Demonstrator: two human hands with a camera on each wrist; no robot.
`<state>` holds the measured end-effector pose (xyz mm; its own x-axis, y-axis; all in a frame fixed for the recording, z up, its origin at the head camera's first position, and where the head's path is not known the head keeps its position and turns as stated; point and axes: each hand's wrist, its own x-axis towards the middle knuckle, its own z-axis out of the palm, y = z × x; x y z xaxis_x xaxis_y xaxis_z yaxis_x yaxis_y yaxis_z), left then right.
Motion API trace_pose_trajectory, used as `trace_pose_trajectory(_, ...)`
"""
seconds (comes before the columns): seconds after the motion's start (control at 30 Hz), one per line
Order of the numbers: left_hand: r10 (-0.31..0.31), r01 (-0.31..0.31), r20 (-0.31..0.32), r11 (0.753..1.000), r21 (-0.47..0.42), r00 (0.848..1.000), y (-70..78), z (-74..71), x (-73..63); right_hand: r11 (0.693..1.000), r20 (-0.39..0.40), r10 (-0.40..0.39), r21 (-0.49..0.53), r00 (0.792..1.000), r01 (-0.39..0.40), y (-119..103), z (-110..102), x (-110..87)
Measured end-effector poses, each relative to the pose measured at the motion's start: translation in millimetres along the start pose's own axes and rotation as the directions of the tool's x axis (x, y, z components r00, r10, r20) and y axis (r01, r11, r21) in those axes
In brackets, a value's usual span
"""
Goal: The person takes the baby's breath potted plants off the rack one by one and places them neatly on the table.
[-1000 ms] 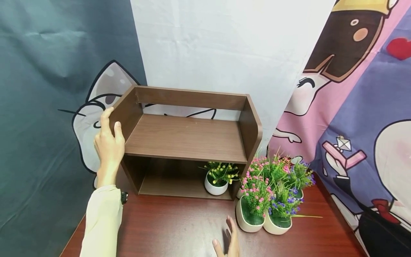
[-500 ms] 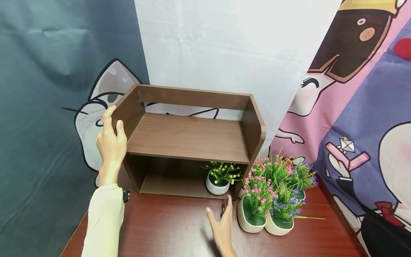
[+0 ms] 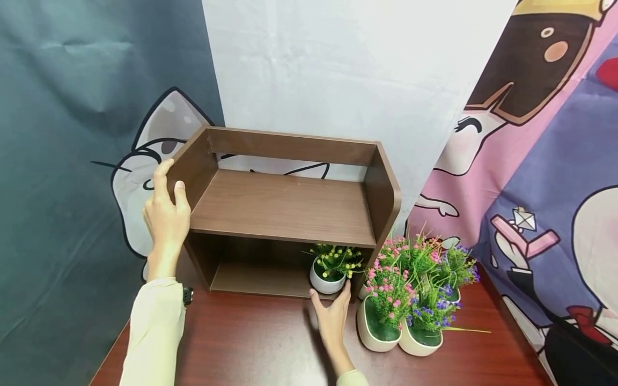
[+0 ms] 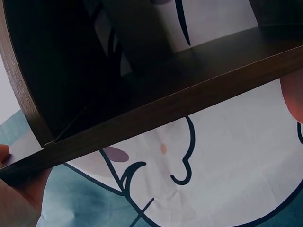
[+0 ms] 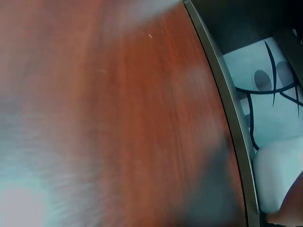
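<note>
A brown two-tier desktop shelf (image 3: 285, 206) stands at the back of the table. My left hand (image 3: 166, 217) grips its left side panel near the top, and in the left wrist view the panel's dark edge (image 4: 156, 117) runs between parts of the hand. A small white pot (image 3: 324, 282) with a yellow-flowered artificial plant (image 3: 335, 259) sits at the right of the lower tier. My right hand (image 3: 332, 324) reaches to its front, thumb and fingers spread to either side. In the right wrist view a digit (image 5: 289, 208) overlaps the white pot's lower side.
Right of the shelf stand several cream pots with pink-flowered (image 3: 386, 292) and purple-flowered (image 3: 429, 311) artificial plants, close beside my right hand. The reddish-brown table (image 3: 251, 338) extends in front of the shelf. Printed cloths (image 3: 362, 69) hang behind and at both sides.
My right hand has come up from the bottom edge, forward across the table, to the white pot in the lower tier. My left hand has stayed on the shelf's side panel.
</note>
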<state>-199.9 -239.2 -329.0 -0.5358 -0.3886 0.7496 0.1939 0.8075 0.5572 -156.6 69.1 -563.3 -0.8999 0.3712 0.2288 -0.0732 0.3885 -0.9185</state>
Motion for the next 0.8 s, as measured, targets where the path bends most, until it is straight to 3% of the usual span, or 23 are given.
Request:
trace_pose_trajectory(0.37,0.007,-0.007,-0.009,1.0,-0.003,1.0,2.4,2.5,-0.1,0.995,-0.117,-0.04,-0.098,0.992,0.028,2,13,27.6)
trace_pose_trajectory(0.8,0.003,-0.003,-0.006,1.0,0.007,1.0,-0.3,0.1,-0.6,0.986,-0.092,-0.068,-0.155,0.993,0.053,3,17,31.5)
